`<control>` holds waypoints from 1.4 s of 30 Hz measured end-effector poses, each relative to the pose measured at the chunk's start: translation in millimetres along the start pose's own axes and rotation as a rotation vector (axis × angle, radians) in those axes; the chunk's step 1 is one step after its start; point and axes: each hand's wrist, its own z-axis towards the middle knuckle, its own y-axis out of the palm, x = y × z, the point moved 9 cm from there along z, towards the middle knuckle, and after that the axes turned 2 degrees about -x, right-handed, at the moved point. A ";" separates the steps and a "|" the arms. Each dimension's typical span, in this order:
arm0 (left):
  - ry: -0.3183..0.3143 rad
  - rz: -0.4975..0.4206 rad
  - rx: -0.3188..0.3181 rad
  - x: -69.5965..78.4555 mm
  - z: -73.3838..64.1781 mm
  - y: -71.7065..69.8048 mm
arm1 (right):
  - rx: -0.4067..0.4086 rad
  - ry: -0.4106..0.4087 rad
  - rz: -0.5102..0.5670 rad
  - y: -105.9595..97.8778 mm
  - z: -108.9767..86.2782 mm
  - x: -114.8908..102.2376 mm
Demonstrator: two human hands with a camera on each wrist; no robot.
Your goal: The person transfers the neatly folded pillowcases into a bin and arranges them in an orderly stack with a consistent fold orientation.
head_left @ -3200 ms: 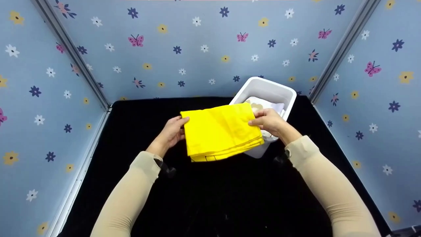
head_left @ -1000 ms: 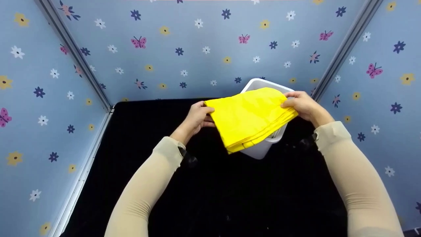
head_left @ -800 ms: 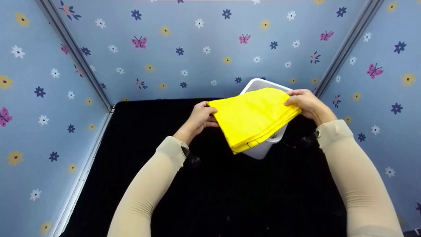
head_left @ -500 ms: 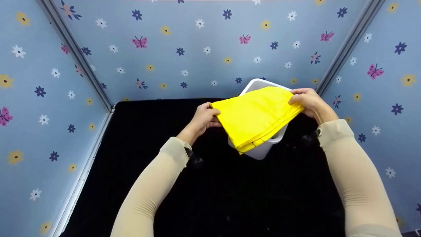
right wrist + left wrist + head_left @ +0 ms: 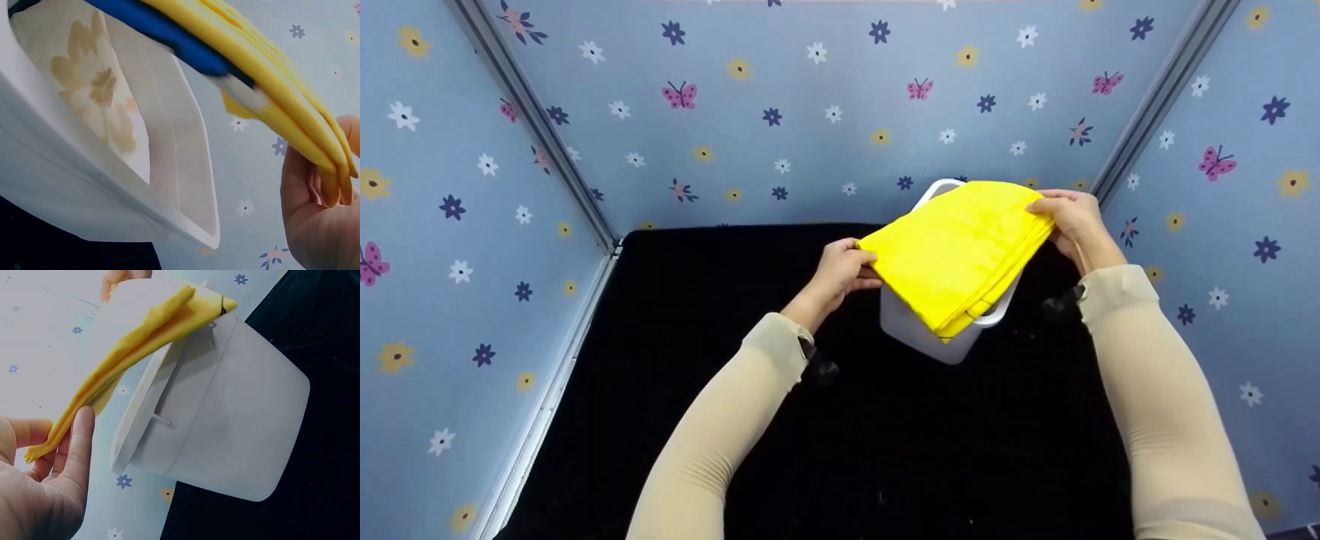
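Observation:
A folded yellow cloth (image 5: 960, 247), several layers thick, is held up over a white plastic bin (image 5: 919, 322) in the head view. My left hand (image 5: 841, 274) pinches its left corner between thumb and fingers. At the opposite edge, my right hand (image 5: 1076, 225) grips the stacked layers. From the right wrist view, a blue and white print (image 5: 191, 50) shows on the cloth's underside. Inside the bin lies a white cloth with a beige flower (image 5: 98, 84). The yellow cloth sags between the hands and hides most of the bin's opening in the head view.
The bin stands on a black-covered table (image 5: 885, 442), towards the back right. Blue flowered panels (image 5: 810, 112) rise behind and at both sides, joined by metal corner posts (image 5: 536, 127). Small black devices (image 5: 825, 371) are strapped at both wrists.
Both hands have carried the yellow cloth to the right until it lies over the bin's opening. Lately the right hand has risen slightly, tilting the cloth, while the left has shifted right.

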 end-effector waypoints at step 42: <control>0.131 0.100 -0.025 8.0 9.2 37.3 | 0.071 -0.178 -0.016 11.2 28.2 -47.9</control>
